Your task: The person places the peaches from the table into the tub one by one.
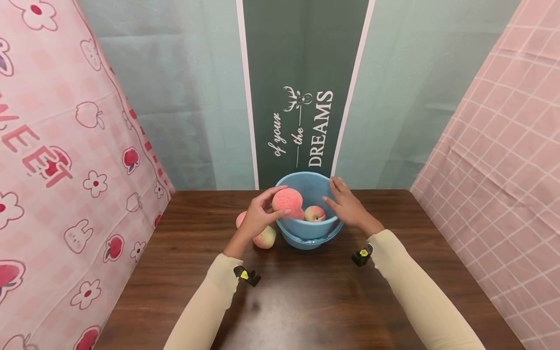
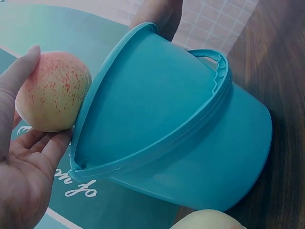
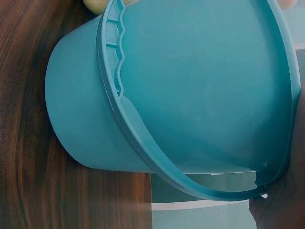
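Note:
My left hand (image 1: 261, 210) holds a pink-and-cream peach (image 1: 287, 202) between thumb and fingers at the left rim of a blue bucket (image 1: 310, 229). In the left wrist view the same peach (image 2: 56, 90) is right beside the rim. My right hand (image 1: 349, 206) grips the bucket's right rim, thumb over the inner side. Inside the bucket lies a peach (image 1: 315, 214), with part of another reddish one beside it. The bucket stands upright, its handle (image 3: 143, 148) folded down along the front.
Left of the bucket, on the brown wooden table (image 1: 332, 301), are a peach (image 1: 265, 238) and another peach (image 1: 240, 219) partly behind my left hand. A pale green and dark green curtain (image 1: 302, 73) hangs behind; pink patterned cloths hang at both sides.

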`<state>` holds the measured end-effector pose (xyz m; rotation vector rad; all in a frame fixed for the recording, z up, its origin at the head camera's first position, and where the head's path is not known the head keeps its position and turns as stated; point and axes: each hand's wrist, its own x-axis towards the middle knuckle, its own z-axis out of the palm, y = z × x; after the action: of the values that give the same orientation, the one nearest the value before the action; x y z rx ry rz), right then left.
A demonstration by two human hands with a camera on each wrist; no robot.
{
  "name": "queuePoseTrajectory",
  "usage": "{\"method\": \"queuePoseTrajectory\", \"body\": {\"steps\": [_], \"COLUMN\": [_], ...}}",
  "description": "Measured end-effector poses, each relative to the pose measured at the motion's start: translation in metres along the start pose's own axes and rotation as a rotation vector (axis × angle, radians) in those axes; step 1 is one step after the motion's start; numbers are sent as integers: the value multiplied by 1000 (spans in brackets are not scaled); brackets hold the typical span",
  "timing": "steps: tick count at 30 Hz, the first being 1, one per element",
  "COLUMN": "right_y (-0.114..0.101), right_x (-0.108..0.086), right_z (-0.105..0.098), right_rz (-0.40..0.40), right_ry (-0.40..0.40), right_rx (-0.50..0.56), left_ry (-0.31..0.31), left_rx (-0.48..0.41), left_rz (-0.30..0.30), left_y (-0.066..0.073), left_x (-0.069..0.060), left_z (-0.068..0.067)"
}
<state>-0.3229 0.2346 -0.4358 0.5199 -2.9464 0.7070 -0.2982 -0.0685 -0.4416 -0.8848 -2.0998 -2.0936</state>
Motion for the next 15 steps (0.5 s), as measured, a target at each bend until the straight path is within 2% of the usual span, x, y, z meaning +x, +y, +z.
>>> {"method": "queuePoseTrajectory", "body": {"steps": [8, 15], "right_y": [1, -1], "right_x": [0, 0], "right_z": [1, 1], "right_rz": [13, 9], "right_ry": [-5, -15], "right_rx": [3, -4], "left_ry": [39, 75], "left_rx": [42, 59], "left_rz": [16, 3], "left_y": [0, 0], "left_x": [5, 10], "left_z": [4, 7]}}
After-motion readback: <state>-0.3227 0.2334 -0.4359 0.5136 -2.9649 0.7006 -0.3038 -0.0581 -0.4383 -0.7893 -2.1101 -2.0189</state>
